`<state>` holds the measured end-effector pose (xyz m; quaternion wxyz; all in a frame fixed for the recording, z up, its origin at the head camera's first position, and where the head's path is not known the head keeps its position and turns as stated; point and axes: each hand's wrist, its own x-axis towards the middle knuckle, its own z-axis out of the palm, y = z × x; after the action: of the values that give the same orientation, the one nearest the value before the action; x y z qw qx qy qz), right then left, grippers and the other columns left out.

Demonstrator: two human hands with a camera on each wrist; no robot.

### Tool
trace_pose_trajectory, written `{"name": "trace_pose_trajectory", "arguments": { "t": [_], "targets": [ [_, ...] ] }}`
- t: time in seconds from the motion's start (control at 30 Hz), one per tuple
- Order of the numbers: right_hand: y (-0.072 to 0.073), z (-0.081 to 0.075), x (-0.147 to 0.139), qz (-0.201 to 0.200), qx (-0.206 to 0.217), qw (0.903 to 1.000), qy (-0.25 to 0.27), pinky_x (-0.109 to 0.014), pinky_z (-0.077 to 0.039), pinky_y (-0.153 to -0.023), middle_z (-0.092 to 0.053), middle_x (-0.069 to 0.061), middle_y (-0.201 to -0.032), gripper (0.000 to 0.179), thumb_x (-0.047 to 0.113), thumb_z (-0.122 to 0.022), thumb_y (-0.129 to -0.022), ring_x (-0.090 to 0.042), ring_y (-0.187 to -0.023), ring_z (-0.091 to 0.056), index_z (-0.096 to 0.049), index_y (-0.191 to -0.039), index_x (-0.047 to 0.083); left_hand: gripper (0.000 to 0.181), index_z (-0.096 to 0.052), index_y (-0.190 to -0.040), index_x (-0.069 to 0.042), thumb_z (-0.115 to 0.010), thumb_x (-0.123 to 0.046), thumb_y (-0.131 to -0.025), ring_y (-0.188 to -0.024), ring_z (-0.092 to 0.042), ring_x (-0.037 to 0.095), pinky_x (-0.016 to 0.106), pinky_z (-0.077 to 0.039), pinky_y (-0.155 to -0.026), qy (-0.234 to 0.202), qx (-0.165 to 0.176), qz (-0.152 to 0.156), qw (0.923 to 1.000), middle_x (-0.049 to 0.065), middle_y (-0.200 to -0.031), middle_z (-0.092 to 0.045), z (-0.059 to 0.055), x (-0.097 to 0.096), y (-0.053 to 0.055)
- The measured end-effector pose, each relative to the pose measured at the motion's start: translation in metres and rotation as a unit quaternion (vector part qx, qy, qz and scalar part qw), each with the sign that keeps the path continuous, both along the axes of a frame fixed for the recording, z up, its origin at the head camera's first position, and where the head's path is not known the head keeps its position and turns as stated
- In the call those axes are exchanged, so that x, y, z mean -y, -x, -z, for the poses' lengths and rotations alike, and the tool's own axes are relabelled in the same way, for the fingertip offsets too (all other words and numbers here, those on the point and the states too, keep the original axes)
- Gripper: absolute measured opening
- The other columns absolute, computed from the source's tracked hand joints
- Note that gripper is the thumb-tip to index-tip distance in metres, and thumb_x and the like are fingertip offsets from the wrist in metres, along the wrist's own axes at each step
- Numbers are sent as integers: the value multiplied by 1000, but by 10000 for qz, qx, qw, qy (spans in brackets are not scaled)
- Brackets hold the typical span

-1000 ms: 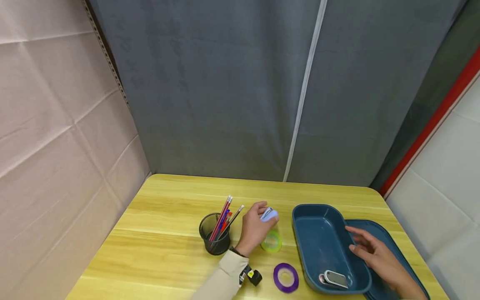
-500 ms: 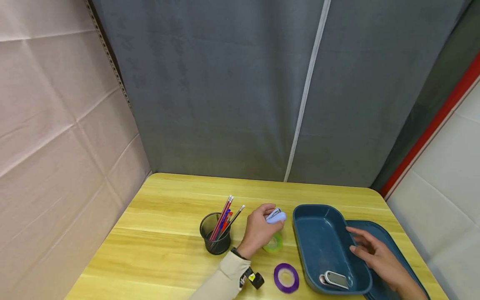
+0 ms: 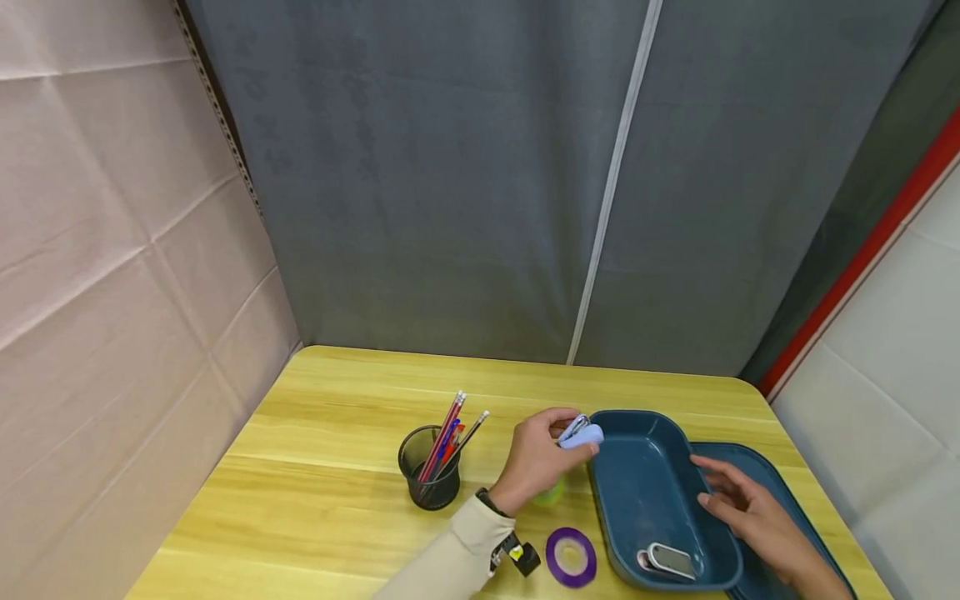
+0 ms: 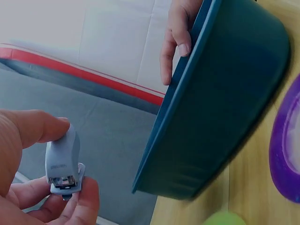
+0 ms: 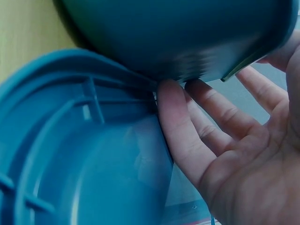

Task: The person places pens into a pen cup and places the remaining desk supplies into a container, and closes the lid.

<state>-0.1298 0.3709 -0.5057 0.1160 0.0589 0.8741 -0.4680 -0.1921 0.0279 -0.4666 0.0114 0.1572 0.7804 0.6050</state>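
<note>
My left hand [image 3: 538,454] pinches a small light-blue stapler [image 3: 581,433] between thumb and fingers, by the left rim of a dark blue plastic box [image 3: 645,467]. In the left wrist view the stapler [image 4: 63,159] is apart from the box's outer wall [image 4: 225,103]. My right hand [image 3: 757,517] grips the box's right rim; in the right wrist view its fingers [image 5: 180,131] touch the outer wall. Inside the box lies an oblong silver-and-grey item [image 3: 670,560], its kind unclear. A matching blue lid [image 3: 738,457] lies partly under the box and right hand.
A purple tape roll [image 3: 572,557] lies left of the box's near end. A green tape roll [image 3: 550,493] is mostly hidden behind my left hand. Left of that hand stands a black mesh cup [image 3: 431,492] with pencils and pens. Grey cloth [image 3: 450,208] rises behind the wooden table [image 3: 300,500].
My left hand has carried the stapler rightward, from above the green tape to the box's left rim. The right hand and box have hardly moved.
</note>
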Motion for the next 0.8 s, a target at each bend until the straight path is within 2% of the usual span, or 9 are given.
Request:
{"name": "trace_pose_trajectory", "arguments": {
  "t": [0.13, 0.33, 0.67, 0.8],
  "targets": [
    [0, 0, 0, -34, -25, 10000, 8, -35, -55, -74, -46, -28, -154, 72, 38, -62, -108, -14, -108, -60, -30, -167, 13, 48, -75, -124, -17, -91, -34, -83, -90, -65, 1, 20, -56, -75, 9, 2, 94, 10000, -7, -109, -75, -2, -9, 1],
    [-1, -1, 0, -48, -37, 10000, 30, -35, -56, -77, -46, -28, -154, 72, 38, -62, -108, -15, -112, -59, -30, -167, 12, 45, -77, -119, -17, -93, -33, -81, -85, -63, -1, 19, -55, -73, 12, -21, 227, 9997, -9, -104, -75, 2, -26, -1],
    [0, -3, 1, -9, 5, 10000, 17, -35, -57, -79, -48, -28, -152, 73, 38, -63, -107, -22, -113, -60, -30, -166, 11, 43, -76, -120, -18, -92, -30, -83, -84, -62, -2, 16, -55, -72, 86, -21, 443, 9990, -11, -108, -75, 9, -52, -5],
    [2, -1, 0, 25, 66, 10000, 58, -36, -57, -79, -49, -29, -151, 73, 38, -63, -107, -26, -113, -60, -29, -167, 12, 44, -76, -122, -17, -92, -28, -83, -85, -60, -3, 15, -54, -74, 167, -189, 491, 9985, -10, -110, -74, 14, -59, -3]
  ]
}}
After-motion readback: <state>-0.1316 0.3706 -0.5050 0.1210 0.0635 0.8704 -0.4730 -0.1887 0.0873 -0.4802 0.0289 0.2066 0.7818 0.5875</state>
